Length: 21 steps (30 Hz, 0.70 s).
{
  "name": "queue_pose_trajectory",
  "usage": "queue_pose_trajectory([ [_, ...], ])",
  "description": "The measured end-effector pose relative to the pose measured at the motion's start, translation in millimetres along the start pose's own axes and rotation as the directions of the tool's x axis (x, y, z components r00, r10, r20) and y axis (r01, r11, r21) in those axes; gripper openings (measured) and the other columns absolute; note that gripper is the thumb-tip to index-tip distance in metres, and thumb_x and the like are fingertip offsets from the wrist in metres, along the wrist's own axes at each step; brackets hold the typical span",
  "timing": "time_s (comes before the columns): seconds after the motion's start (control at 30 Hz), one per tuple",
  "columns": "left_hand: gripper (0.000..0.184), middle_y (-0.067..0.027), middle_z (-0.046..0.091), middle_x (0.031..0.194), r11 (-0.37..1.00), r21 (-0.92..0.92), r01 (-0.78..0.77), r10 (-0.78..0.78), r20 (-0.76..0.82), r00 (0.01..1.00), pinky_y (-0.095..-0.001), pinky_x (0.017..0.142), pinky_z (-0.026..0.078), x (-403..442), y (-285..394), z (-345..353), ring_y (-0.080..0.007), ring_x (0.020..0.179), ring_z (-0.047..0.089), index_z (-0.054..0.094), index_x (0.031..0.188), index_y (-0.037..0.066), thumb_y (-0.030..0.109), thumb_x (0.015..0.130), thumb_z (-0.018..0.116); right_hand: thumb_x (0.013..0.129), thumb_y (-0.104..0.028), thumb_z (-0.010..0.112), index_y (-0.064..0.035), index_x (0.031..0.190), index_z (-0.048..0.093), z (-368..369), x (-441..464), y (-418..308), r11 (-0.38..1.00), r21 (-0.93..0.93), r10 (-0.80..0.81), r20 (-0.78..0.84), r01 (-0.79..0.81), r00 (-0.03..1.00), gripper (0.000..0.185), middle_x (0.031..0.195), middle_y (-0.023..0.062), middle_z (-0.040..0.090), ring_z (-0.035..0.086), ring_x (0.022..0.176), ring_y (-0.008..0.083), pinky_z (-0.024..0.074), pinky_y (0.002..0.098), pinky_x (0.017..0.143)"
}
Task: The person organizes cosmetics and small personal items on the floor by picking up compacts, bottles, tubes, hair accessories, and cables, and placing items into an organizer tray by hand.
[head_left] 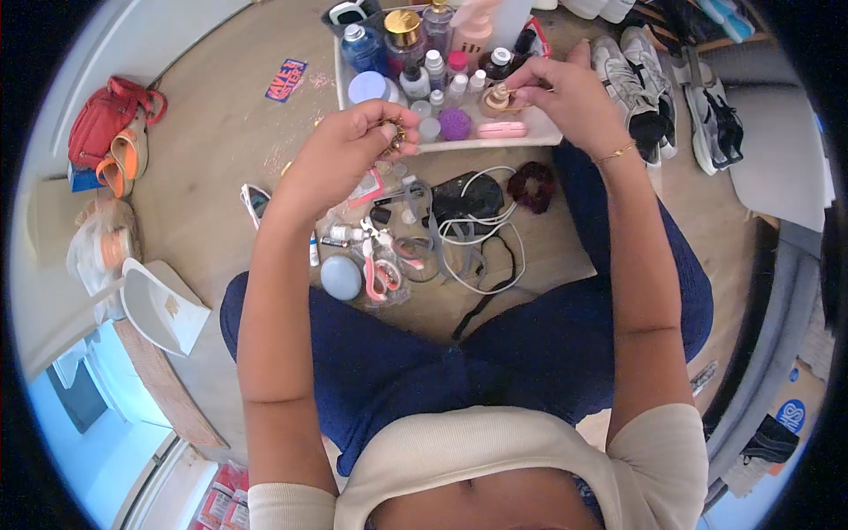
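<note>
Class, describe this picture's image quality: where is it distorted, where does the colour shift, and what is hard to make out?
Head view: wide-angle distortion, black corners, the grey edging at right bowed; head view: a bright blue cast over the lower-left area; head view: the gold-toned items in the left hand too small to tell apart.

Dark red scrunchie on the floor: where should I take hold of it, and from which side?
Probably pinch the right edge of the dark red scrunchie from above. It lies flat in a bunched ring, which offers a raised band to pinch, and the white cable passes close by its left side.
</note>
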<state>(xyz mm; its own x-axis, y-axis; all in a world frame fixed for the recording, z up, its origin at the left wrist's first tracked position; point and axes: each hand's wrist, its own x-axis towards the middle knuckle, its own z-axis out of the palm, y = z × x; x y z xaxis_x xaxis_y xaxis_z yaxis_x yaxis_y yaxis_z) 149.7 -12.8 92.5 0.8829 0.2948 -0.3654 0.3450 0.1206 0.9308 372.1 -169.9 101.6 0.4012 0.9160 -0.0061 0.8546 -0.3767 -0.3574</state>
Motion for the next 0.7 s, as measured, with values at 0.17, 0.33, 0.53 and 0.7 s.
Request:
queue_pose_trajectory([
  [0.17,0.024,-0.0078,0.059,0.1,0.998,0.061,-0.001,0.0,0.016,1.0,-0.0272,0.087,0.044,36,11,16,-0.0139,0.095,0.057,0.053,0.109,-0.001,0.004,0.09,0.04,0.077,-0.014,0.063,-0.0117,0.087,0.067,23,1,21,0.997,0.071,-0.023,-0.039,0.026,0.999,0.011,0.081,0.0071,0.067,0.065,0.077,0.0223,0.0487,0.0343,0.07],
  [0.33,0.023,-0.0079,0.059,0.099,0.995,0.101,-0.018,0.016,0.017,1.0,-0.0274,0.084,0.046,77,0,37,-0.0147,0.092,0.058,0.054,0.107,-0.002,0.004,0.091,0.039,0.075,-0.012,0.063,-0.0112,0.086,0.067,39,1,38,0.987,0.161,0.02,0.037,-0.025,0.999,0.012,0.082,0.0087,0.067,0.065,0.077,0.0252,0.0497,0.0362,0.069],
  [0.53,0.023,-0.0093,0.062,0.091,0.949,0.313,-0.031,0.032,0.001,0.999,-0.0275,0.079,0.047,116,-8,58,-0.0154,0.088,0.06,0.056,0.104,-0.004,0.003,0.089,0.039,0.074,-0.01,0.059,-0.0102,0.085,0.066,64,5,59,0.984,0.179,-0.013,0.03,0.008,0.999,0.013,0.08,0.0105,0.066,0.065,0.077,0.0266,0.0496,0.0381,0.068],
  [0.7,0.023,-0.0093,0.063,0.089,0.956,0.292,0.006,0.005,-0.035,0.999,-0.0291,0.078,0.047,128,-13,71,-0.0155,0.086,0.06,0.058,0.102,-0.004,0.003,0.088,0.041,0.074,-0.009,0.057,-0.0093,0.084,0.066,53,7,56,0.999,0.037,0.018,0.076,-0.021,0.997,0.014,0.08,0.0126,0.066,0.064,0.076,0.0286,0.0497,0.0388,0.069],
])
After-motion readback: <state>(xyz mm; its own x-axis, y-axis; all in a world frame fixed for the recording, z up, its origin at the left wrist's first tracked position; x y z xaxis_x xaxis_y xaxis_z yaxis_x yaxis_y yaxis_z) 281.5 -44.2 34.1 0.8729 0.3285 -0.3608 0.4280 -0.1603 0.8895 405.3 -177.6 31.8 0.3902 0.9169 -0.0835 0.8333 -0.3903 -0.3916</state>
